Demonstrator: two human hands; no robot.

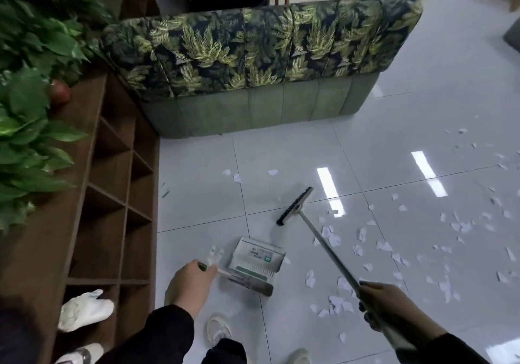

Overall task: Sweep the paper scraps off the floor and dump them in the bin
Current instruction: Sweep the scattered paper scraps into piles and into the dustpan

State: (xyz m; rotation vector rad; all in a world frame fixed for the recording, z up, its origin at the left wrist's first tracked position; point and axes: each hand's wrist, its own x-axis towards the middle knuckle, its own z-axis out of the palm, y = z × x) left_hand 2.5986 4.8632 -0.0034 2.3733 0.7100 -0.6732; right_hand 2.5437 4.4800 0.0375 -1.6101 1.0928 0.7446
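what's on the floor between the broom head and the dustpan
In the head view, only bare glossy grey tile lies between the black-bristled broom head and the white plastic dustpan; no paper scraps there.

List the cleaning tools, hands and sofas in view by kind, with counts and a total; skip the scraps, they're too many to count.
Broom: 1
Dustpan: 1
Hands: 2, left hand on the dustpan handle, right hand on the broom pole
Sofa: 1
Total: 5
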